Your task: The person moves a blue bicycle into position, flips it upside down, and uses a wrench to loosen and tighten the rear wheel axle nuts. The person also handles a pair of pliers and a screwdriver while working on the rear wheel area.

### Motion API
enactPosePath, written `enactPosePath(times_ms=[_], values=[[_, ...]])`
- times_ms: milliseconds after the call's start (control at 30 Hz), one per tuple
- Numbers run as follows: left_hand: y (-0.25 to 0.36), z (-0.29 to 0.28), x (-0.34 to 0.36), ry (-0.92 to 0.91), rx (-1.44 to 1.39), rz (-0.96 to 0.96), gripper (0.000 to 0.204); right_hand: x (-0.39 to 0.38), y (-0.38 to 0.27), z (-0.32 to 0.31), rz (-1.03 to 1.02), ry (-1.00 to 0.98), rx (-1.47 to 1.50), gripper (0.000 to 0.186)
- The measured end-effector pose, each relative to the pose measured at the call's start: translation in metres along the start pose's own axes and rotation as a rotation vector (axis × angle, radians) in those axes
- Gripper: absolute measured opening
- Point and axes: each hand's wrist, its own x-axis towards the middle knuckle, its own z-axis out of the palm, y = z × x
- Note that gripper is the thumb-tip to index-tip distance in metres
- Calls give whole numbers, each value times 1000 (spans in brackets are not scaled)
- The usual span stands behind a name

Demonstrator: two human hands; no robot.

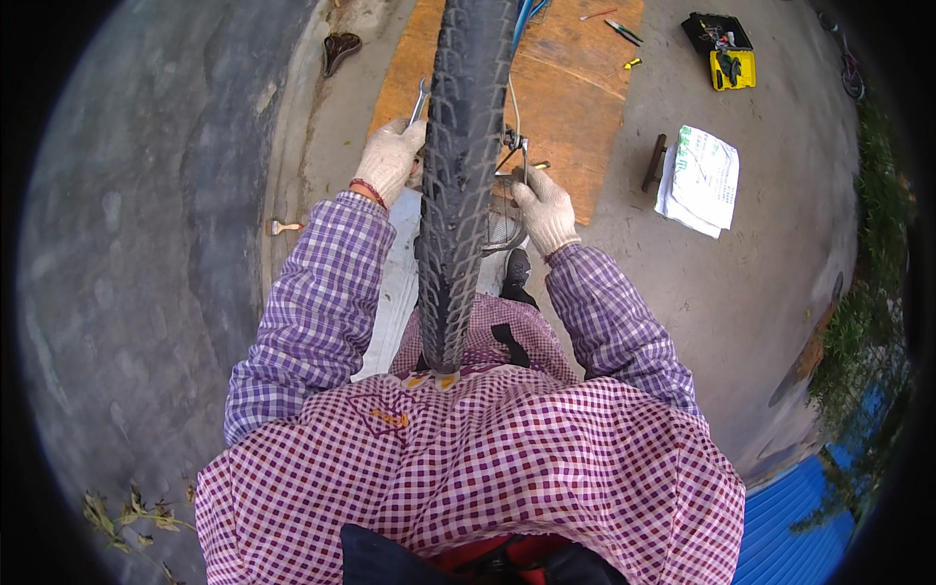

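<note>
A knobbly black bicycle tire (pixel 450 195) stands upright in the middle, its lower end near my checked apron (pixel 468 468). My left hand (pixel 390 156), in a cream knit glove, is closed on a silver wrench (pixel 421 97) left of the tire, fingertips partly hidden behind it. On the tire's right, my gloved right hand (pixel 541 210) is closed around a slim silver metal piece (pixel 526 153) by the wheel hub (pixel 510 138); whether it is a tool or a bike part is unclear.
An orange board (pixel 575 97) holds pliers (pixel 621 31) and small tools. Right are white papers (pixel 697 175), a black-and-yellow toolbox (pixel 731 68) and plants (pixel 858 322). A bicycle saddle (pixel 338 49) and brush (pixel 286 226) lie left, beside a pale sheet (pixel 388 312).
</note>
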Motion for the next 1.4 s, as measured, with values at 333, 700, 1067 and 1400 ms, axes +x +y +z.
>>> enactPosePath(times_ms=[333, 700, 1067, 1400], values=[[4, -6, -17, 42, 272, 134, 43, -27, 1, 14, 84, 11, -14, 32], [-8, -17, -97, 113, 819, 136, 35, -25, 99, 3, 291, -21, 486, 31], [-11, -16, -106, 102, 1020, 211, 26, -24, 108, 9, 169, -249, 401, 35], [-15, -13, -114, 106, 1092, 354, 16, -26, 95, 18, 482, 36, 852, 33]])
